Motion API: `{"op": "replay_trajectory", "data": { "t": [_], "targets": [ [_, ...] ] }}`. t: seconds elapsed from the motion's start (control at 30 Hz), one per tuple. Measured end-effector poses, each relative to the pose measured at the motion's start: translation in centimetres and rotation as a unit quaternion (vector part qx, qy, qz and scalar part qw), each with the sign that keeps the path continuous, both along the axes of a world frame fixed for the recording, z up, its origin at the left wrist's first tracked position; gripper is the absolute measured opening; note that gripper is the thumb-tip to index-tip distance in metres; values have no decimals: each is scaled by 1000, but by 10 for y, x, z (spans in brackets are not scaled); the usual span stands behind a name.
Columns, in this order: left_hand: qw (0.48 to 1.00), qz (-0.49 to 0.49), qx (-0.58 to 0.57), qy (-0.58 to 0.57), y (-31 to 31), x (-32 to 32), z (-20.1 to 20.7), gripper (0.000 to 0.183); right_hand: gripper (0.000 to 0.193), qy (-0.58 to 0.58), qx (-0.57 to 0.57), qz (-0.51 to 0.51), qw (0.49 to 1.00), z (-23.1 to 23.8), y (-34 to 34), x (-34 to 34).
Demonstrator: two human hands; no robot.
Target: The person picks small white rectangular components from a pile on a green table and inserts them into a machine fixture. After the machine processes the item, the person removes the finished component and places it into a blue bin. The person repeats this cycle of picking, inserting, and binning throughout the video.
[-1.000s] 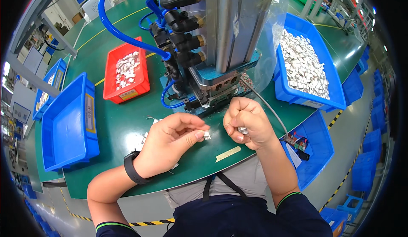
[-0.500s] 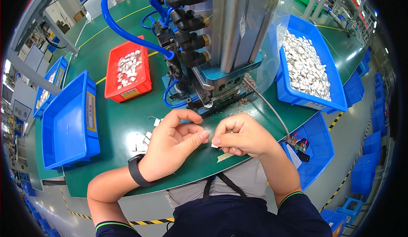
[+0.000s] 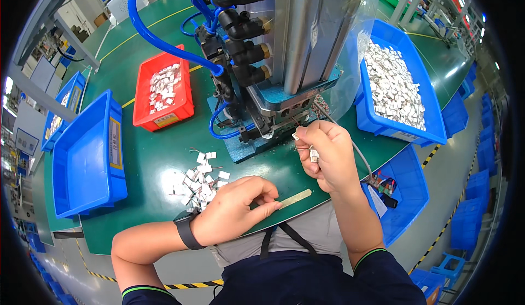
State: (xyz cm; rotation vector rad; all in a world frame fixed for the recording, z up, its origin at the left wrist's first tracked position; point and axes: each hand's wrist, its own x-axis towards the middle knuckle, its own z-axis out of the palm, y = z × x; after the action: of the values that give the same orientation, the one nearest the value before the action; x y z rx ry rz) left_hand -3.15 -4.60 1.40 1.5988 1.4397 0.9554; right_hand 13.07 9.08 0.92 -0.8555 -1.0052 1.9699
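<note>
In the head view, steady your left hand (image 3: 235, 207) low at bottom centre and use only light fingertip pressure, so the thin leads don't snag. Its fingers curl toward the thumb beside the tape strip (image 3: 298, 197); whether the tips meet or touch the tape, I can't tell. Right of centre, your right hand (image 3: 332, 154) clamps thumb and forefinger on a small white piece (image 3: 296, 136), a second white piece (image 3: 314, 155) tucked against its curled fingers. A loose pile (image 3: 203, 169) of similar pieces lies left of centre. Beyond, the press (image 3: 298, 37) stands at upper centre, between the red tray (image 3: 185, 113) and the right-hand blue tray (image 3: 377, 123).
</note>
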Motion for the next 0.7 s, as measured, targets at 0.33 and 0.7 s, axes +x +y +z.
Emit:
{"op": "replay_trajectory", "data": {
  "t": [0.33, 0.7],
  "targets": [
    [1000, -5, 12, 8, -1, 0, -2, 15, 22, 7, 18, -1, 1000, -2, -1, -5],
    [999, -7, 27, 20, 0, 1, -1, 14, 20, 9, 20, 11, 1000, -3, -3, -8]
  ]
}}
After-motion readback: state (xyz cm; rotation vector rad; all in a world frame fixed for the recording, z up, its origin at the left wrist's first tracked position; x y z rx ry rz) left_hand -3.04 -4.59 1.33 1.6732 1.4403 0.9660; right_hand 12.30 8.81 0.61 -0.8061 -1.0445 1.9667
